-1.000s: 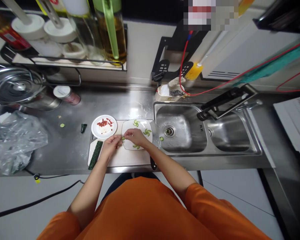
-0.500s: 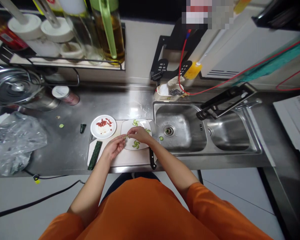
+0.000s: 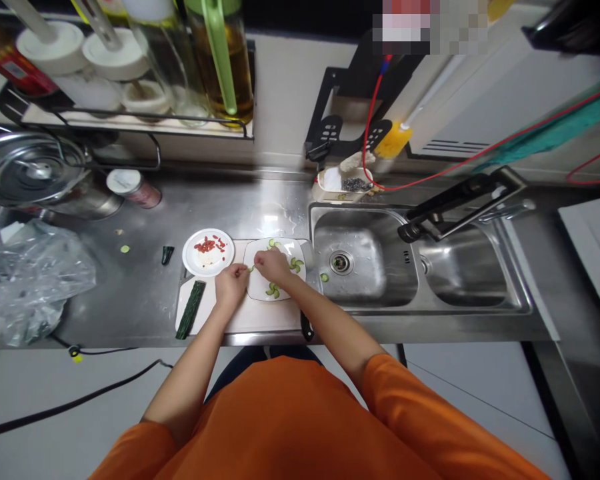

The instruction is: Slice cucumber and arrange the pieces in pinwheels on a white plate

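My left hand and my right hand meet over the left edge of a white square plate. Both pinch a small green cucumber slice between their fingertips. Pinwheel groups of cucumber slices lie on the plate. The plate rests on a white cutting board. A long strip of dark cucumber peel lies on the board's left side. A round white plate with red bits stands just behind the board.
A double steel sink with a black tap lies to the right. A knife handle sticks out at the board's front. A plastic bag, a pot lid and a rack of bottles fill the left.
My left hand has moved up and right to meet my right hand at the plate's left edge. The view has shifted slightly.
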The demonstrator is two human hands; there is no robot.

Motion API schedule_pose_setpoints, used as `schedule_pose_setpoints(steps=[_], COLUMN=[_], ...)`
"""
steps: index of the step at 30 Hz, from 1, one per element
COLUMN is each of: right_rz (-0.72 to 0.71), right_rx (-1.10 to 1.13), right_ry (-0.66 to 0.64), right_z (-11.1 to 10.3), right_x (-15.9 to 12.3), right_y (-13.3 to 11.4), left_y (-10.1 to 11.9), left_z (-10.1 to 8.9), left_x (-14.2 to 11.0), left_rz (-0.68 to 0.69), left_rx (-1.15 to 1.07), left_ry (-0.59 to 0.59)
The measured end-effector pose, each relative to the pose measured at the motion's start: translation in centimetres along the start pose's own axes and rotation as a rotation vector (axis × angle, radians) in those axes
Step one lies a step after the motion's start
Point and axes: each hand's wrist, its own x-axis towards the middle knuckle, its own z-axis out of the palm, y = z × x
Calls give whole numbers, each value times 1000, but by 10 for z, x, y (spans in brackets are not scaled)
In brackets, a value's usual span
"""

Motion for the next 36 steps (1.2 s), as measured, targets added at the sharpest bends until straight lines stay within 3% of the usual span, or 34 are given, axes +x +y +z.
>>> schedule_pose_setpoints(steps=[6, 16, 22, 29, 36], right_rz=[-31, -114, -151, -282, -313], right_rx=[-100, -129, -162, -268, -301], right_ry=[-28, 10, 88, 62, 71], right_z=[3, 7, 14, 22, 20], right_x=[1, -1, -20, -39, -41], right_y=[-2, 4, 11, 17, 17], left_y=[-4, -7, -7, -6, -5], left_z=[5, 6, 5, 6, 6], left_x=[4, 3, 3, 2, 1], left_rz=[70, 83, 103, 109, 100], left_rx=[135, 151, 160, 150, 158], left_ry=[9, 36, 21, 19, 15])
